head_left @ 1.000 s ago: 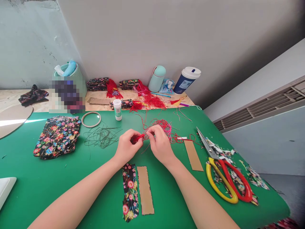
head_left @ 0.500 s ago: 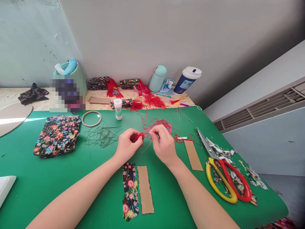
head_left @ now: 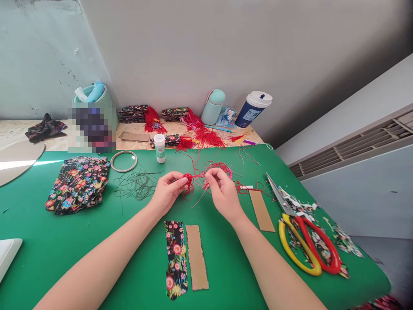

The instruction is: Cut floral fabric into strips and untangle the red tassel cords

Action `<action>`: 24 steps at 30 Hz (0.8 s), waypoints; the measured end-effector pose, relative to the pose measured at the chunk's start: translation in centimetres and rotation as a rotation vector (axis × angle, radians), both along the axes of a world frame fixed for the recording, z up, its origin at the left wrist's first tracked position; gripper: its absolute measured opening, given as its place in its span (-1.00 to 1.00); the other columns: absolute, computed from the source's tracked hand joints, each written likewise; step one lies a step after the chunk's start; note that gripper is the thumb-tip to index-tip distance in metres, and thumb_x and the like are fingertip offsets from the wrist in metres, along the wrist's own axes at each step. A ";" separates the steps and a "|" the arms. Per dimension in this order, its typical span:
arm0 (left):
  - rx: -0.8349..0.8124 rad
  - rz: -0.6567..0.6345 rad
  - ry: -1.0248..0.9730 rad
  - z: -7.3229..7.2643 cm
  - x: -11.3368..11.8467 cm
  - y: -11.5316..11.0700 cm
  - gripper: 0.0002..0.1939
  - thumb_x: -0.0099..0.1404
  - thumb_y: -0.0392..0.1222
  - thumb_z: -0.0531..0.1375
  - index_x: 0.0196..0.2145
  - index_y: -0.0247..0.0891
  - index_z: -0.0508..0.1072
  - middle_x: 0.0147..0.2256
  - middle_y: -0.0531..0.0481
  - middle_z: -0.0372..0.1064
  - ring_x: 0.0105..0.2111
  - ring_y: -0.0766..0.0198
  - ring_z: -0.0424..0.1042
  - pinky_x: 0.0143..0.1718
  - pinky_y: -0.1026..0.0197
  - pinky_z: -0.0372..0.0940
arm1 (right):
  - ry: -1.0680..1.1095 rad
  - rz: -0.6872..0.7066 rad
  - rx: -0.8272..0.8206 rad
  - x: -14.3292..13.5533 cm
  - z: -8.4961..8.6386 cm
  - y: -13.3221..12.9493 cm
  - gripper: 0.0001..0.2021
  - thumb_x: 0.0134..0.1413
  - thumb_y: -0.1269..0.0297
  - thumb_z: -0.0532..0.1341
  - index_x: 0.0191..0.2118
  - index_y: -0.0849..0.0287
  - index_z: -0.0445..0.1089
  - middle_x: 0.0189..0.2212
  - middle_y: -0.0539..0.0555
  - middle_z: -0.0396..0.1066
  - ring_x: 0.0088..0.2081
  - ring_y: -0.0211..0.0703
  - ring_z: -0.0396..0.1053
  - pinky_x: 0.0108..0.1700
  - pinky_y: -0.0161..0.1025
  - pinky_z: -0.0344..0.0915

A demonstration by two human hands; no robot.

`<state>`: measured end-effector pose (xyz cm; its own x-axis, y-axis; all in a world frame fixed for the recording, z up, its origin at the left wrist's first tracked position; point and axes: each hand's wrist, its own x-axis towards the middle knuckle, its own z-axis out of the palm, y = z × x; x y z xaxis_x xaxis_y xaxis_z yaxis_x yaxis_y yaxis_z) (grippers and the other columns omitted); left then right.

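Note:
A small bundle of red cord is pinched in my left hand, its loops hanging below the fingertips. Strands run from it toward my right hand, whose thumb and fingers are pressed together on the red cord. Behind my right hand lies a tangle of red and pink cord. Closer to me, a floral fabric strip lies beside a cardboard strip with fabric edges. Left of my left hand is a loose heap of thin dark green thread.
Large scissors with yellow and red handles lie at the right over fabric scraps. Another cardboard strip is near them. Folded floral fabric, a tape roll and a glue stick are at the left. A cup and flask stand behind.
My left hand has turned and shifted slightly left, so the red bundle now shows at its fingertips. The right hand has moved a little to the right.

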<state>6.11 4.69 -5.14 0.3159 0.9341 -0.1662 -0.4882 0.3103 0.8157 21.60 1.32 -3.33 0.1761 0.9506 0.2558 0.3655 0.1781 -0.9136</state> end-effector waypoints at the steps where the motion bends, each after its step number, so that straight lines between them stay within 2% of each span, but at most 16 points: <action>1: 0.001 -0.004 0.013 0.1 0.0 0.0 -0.70 -0.13 -0.12 0.41 -0.55 -0.28 0.37 -0.55 0.12 0.34 -0.57 0.44 0.31 -0.47 0.30 0.27 | 0.005 -0.033 0.021 0.2 0.1 0.1 -0.81 0.17 0.12 0.09 -0.37 0.11 0.24 -0.55 -0.05 0.24 -0.52 -0.25 0.25 -0.45 -0.28 0.25; 6: 0.012 0.066 0.068 0.2 -0.2 0.2 -0.71 -0.14 -0.10 0.41 -0.52 -0.29 0.42 -0.55 0.09 0.38 -0.55 0.42 0.32 -0.45 0.31 0.28 | 0.159 -0.346 0.130 2.7 1.0 0.8 -0.77 0.08 0.05 0.16 -0.36 0.11 0.26 -0.54 -0.06 0.28 -0.53 -0.26 0.30 -0.42 -0.27 0.31; 8: 0.037 0.069 0.077 0.1 -0.3 0.2 -0.73 -0.11 -0.11 0.40 -0.48 -0.28 0.45 -0.52 0.08 0.40 -0.53 0.42 0.34 -0.42 0.31 0.29 | 0.143 -0.416 0.133 4.0 1.2 1.0 -0.78 0.02 0.08 0.21 -0.38 0.12 0.28 -0.53 -0.04 0.30 -0.52 -0.24 0.32 -0.41 -0.24 0.33; 13: 0.085 0.048 0.151 -0.4 -0.3 0.1 -0.74 -0.07 -0.10 0.38 -0.45 -0.28 0.48 -0.48 0.04 0.43 -0.50 0.38 0.36 -0.39 0.28 0.31 | -0.042 -0.388 0.085 5.4 1.0 1.3 -0.82 -0.01 0.14 0.22 -0.40 0.13 0.31 -0.50 0.03 0.38 -0.48 -0.13 0.39 -0.35 -0.13 0.38; 18: 0.094 0.043 0.163 -0.4 -0.2 0.0 -0.72 -0.07 -0.08 0.39 -0.45 -0.28 0.47 -0.47 0.03 0.44 -0.49 0.36 0.38 -0.39 0.26 0.33 | -0.158 -0.427 0.123 5.5 0.4 1.3 -0.85 0.05 0.17 0.17 -0.37 0.14 0.32 -0.45 0.07 0.41 -0.43 -0.12 0.40 -0.35 -0.14 0.39; 24: 0.085 0.017 0.138 -0.5 -0.2 0.0 -0.75 -0.05 -0.11 0.39 -0.43 -0.27 0.48 -0.48 0.05 0.46 -0.49 0.35 0.41 -0.36 0.26 0.34 | -0.262 -0.437 0.118 5.5 0.1 1.3 -0.88 -0.01 0.22 0.24 -0.38 0.16 0.40 -0.45 0.07 0.49 -0.44 -0.11 0.44 -0.30 -0.13 0.41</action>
<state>5.91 4.69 -5.60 0.2792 0.9518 -0.1269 -0.3747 0.2297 0.8982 27.13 2.63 -3.27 0.4658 0.7647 0.4452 0.6426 0.0536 -0.7643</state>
